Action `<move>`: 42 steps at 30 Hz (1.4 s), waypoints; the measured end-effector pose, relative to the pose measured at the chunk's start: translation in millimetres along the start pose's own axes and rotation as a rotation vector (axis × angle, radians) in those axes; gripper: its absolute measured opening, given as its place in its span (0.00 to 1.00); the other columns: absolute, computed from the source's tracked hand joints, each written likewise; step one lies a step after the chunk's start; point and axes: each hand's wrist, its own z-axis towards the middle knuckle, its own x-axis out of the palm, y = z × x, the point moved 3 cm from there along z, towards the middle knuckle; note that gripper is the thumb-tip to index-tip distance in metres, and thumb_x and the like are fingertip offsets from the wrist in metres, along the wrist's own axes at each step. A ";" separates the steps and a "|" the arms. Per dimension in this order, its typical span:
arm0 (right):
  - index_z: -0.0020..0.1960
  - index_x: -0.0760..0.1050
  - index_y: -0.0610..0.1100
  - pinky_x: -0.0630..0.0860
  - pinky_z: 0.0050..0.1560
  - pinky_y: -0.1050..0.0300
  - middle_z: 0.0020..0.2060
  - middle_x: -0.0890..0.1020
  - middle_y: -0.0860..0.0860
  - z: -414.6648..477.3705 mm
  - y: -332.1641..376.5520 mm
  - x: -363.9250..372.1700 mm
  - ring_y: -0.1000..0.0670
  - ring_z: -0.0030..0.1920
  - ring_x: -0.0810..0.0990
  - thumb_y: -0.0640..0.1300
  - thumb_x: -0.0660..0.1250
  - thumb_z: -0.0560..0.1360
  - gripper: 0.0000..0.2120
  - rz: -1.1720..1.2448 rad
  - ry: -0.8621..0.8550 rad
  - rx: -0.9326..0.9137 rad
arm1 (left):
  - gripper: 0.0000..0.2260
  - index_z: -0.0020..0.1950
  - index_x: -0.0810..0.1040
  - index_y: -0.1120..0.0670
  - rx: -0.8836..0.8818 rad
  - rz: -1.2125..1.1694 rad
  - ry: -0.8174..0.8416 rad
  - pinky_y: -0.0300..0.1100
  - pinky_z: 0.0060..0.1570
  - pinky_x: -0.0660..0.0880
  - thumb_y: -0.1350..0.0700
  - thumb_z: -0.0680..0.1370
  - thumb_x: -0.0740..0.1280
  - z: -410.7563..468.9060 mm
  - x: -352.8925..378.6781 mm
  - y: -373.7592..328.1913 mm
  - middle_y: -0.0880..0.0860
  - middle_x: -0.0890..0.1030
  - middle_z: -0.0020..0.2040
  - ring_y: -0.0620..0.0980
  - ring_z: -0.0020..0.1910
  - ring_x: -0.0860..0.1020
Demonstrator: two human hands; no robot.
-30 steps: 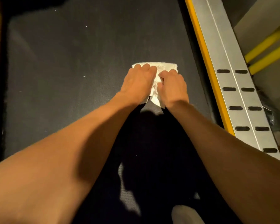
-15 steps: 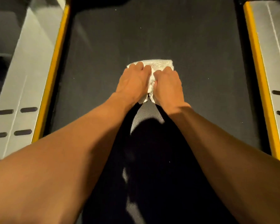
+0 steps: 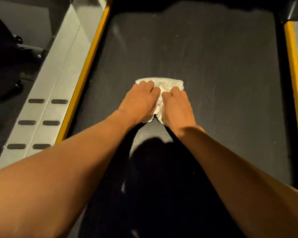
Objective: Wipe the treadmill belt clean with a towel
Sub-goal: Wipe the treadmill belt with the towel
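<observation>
A white terry towel point(image 3: 169, 83), folded into a thick pad, lies flat on the dark treadmill belt point(image 3: 222, 66), roughly midway across the belt's width and about halfway up its visible length. Both hands sit on top of it, side by side and almost touching. The left hand point(image 3: 140, 103) covers the towel's left half, knuckles up, fingers bent down into the cloth and gripping it. The right hand point(image 3: 176, 109) does the same on the right half; its fingertips are tucked out of sight. Between the two hands the cloth is bunched into a ridge, and a loose corner pokes out under the wrists on the near side. The far edge of the towel shows beyond the knuckles. Both bare forearms reach out over the belt from the near end, and a deep shadow falls on the belt between them.

Along the belt's left edge runs a yellow strip point(image 3: 89, 69); outside that is a silver side rail point(image 3: 58, 79) with pairs of black grip pads point(image 3: 36, 101). The belt's right edge has a matching yellow strip point(image 3: 295, 86). Left of the belt, beyond the rail, stands a dark piece of equipment point(image 3: 5, 54), too dim to identify.
</observation>
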 end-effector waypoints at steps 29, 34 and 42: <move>0.60 0.70 0.39 0.67 0.45 0.53 0.59 0.69 0.44 -0.8 97.9 17.7 0.43 0.58 0.68 0.38 0.59 0.79 0.10 0.108 0.062 -0.180 | 0.23 0.65 0.74 0.59 -0.133 0.211 0.071 0.53 0.45 0.67 0.57 0.70 0.70 -71.5 -24.4 90.9 0.63 0.75 0.53 0.64 0.49 0.72; 0.62 0.71 0.41 0.65 0.45 0.52 0.61 0.70 0.45 31.9 126.6 14.7 0.42 0.60 0.69 0.46 0.59 0.81 0.13 0.158 0.120 -0.147 | 0.15 0.61 0.75 0.58 -0.400 0.152 0.044 0.53 0.49 0.66 0.58 0.75 0.65 -75.3 -26.6 104.7 0.63 0.74 0.54 0.63 0.53 0.72; 0.58 0.71 0.43 0.65 0.44 0.52 0.55 0.74 0.45 6.9 133.8 29.4 0.42 0.53 0.72 0.39 0.59 0.77 0.11 0.224 -0.016 -0.121 | 0.13 0.58 0.75 0.64 -0.336 0.108 -0.026 0.53 0.38 0.72 0.60 0.75 0.66 -111.5 -17.5 85.3 0.65 0.75 0.51 0.63 0.46 0.74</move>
